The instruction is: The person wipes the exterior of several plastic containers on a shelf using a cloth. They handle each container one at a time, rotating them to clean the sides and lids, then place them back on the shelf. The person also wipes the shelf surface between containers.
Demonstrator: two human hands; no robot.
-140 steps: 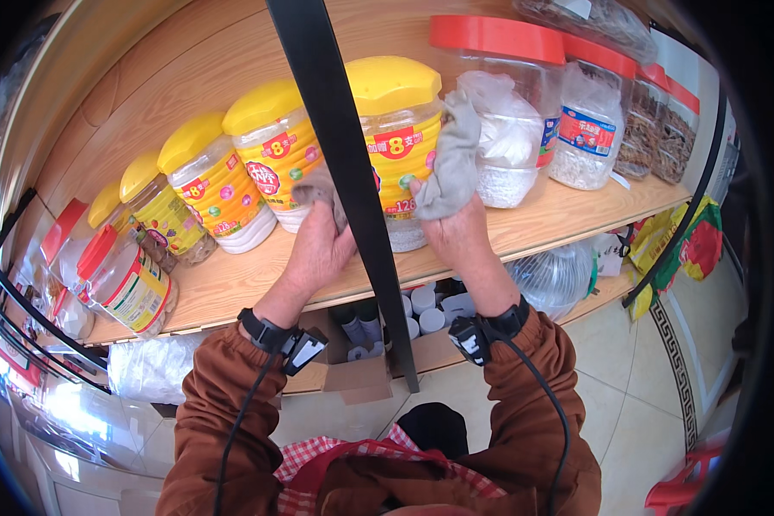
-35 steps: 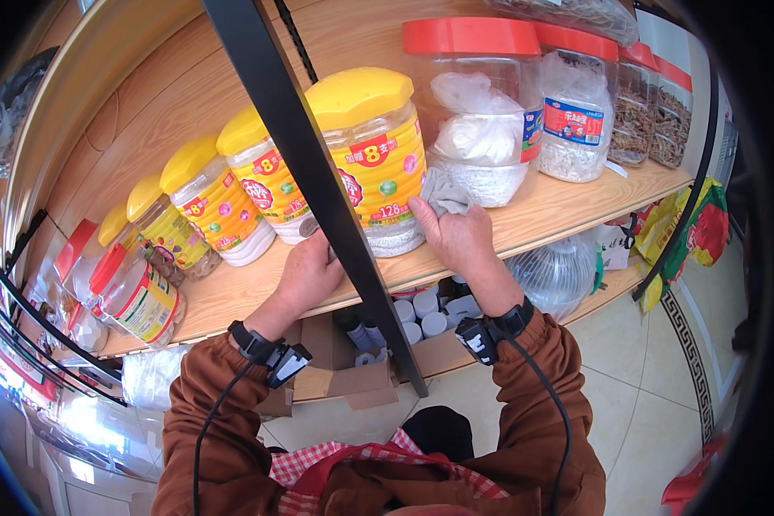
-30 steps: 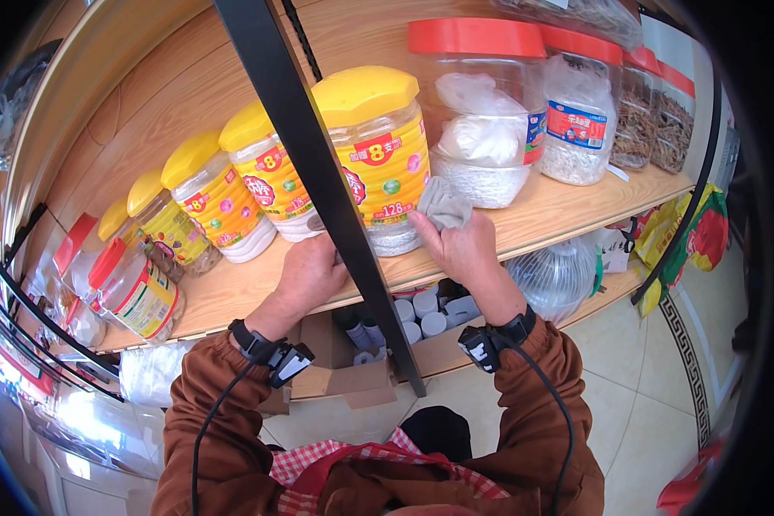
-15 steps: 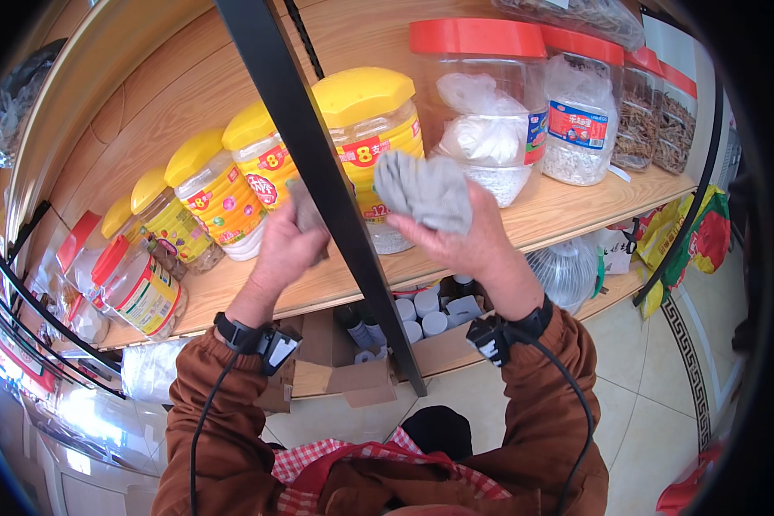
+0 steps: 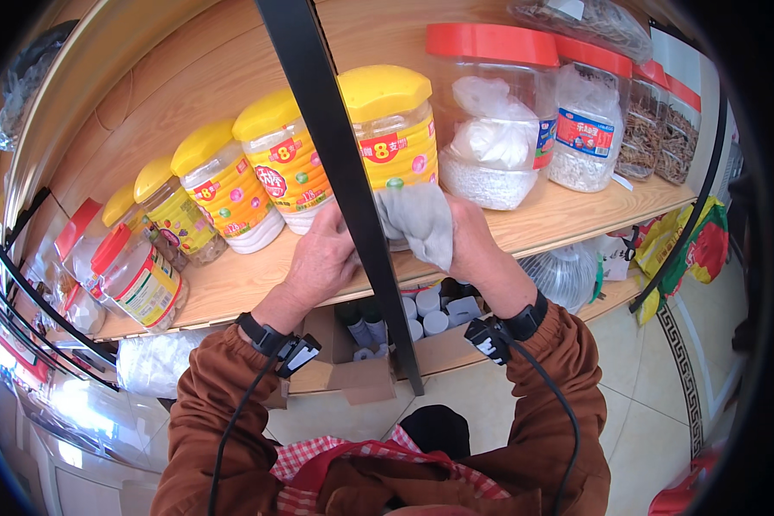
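My right hand (image 5: 469, 236) grips a crumpled grey cloth (image 5: 417, 225) just right of the black upright post (image 5: 340, 129) of the shelf. On the post's other side my left hand (image 5: 320, 258) is closed, its fingertips partly hidden behind the post. A bit of grey cloth shows at those fingers. Right behind the post and the cloth stands a yellow-lidded plastic jar (image 5: 387, 112), its lower part covered. Another yellow-lidded jar (image 5: 279, 155) is close beyond my left hand.
More yellow-lidded jars (image 5: 219, 189) and a red-lidded jar (image 5: 142, 284) line the wooden shelf (image 5: 542, 225) to the left. Large red-lidded jars (image 5: 494, 120) stand on the right. Below are an open cardboard box (image 5: 361, 378) with white-capped bottles and a clear ribbed container (image 5: 568, 267).
Both hands have come down toward the shelf's front edge and closer to the post, the cloth lowering with them. My view has shifted slightly, so the post sits further right.
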